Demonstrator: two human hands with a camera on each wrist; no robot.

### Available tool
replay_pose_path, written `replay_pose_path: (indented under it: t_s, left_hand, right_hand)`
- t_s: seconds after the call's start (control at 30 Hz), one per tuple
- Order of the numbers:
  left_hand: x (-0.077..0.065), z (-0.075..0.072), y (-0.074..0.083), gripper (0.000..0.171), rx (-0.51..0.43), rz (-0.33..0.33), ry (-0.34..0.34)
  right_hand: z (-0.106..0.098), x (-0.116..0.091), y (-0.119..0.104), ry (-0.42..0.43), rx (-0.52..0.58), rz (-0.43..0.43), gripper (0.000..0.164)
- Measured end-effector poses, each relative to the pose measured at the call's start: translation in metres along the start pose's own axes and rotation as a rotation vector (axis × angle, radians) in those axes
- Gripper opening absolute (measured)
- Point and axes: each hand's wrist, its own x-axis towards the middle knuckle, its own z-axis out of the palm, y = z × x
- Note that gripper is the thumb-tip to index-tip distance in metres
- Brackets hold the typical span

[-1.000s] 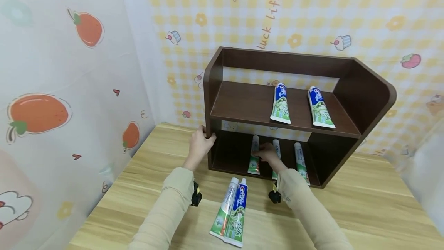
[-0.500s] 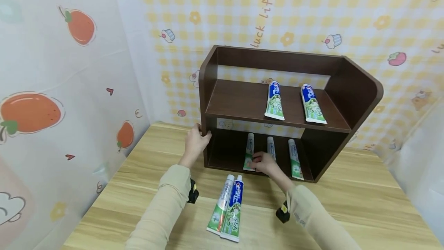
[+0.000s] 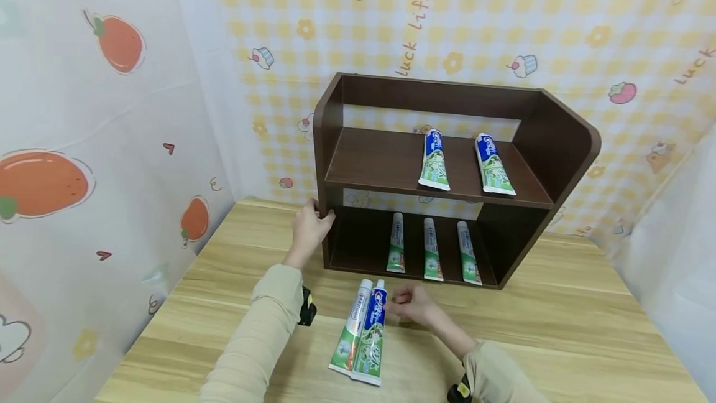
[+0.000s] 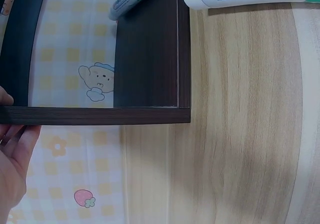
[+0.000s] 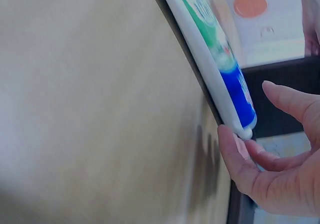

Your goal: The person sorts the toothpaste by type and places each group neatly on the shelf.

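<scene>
My left hand [image 3: 309, 229] grips the left side panel of a dark brown two-tier shelf [image 3: 363, 157], thumb on the inner face and fingers on the outer in the left wrist view. On the table in front lie two toothpaste tubes side by side: a white-and-green toothpaste tube [image 3: 354, 322] and a blue-and-green toothpaste tube [image 3: 373, 328] overlapping its right edge. My right hand [image 3: 416, 306] is just right of the blue-and-green one, near its capped end. In the right wrist view, its thumb and fingers stand apart, fingertips right by the cap, holding nothing.
Two blue-and-green tubes [image 3: 434, 163] [image 3: 493, 166] lie on the upper tier. Three white-and-green tubes [image 3: 396, 244] [image 3: 432, 250] [image 3: 468, 254] lie in a row on the lower tier. A patterned cloth wall [image 3: 268, 111] stands behind the wooden table [image 3: 503, 334].
My right hand has let go of the leftmost lower-tier tube and come down and forward to the tubes on the table. My left hand stays on the shelf's side; the head view has shifted slightly.
</scene>
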Motion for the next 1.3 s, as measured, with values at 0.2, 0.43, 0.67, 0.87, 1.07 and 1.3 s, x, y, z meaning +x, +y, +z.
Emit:
replay_pose_path:
  t_s: [0.2,0.43,0.67,0.87,1.07,1.3]
  left_hand:
    - [0.001,0.0,-0.001,0.021,-0.003,0.003,0.003]
    - [0.0,0.001,-0.001,0.021,-0.013,0.011,0.002]
    - [0.0,0.0,-0.001,0.022,0.007,0.011,0.014]
    - [0.0,0.0,0.0,0.022,0.005,0.003,0.009]
    - [0.0,-0.002,-0.001,0.022,-0.003,0.01,0.015]
    - [0.0,0.0,-0.001,0.022,0.002,0.02,0.01]
  right_hand:
    - [0.017,-0.014,0.003,-0.055,-0.043,0.037,0.057]
    - [0.034,-0.018,0.004,-0.072,-0.069,0.039,0.059]
    - [0.05,-0.023,0.001,-0.022,-0.103,0.001,0.054]
    - [0.053,-0.023,-0.001,-0.012,-0.087,0.001,0.051]
    - [0.053,-0.02,-0.001,-0.018,-0.062,0.008,0.052]
    - [0.042,-0.02,-0.006,-0.094,0.008,0.091,0.047]
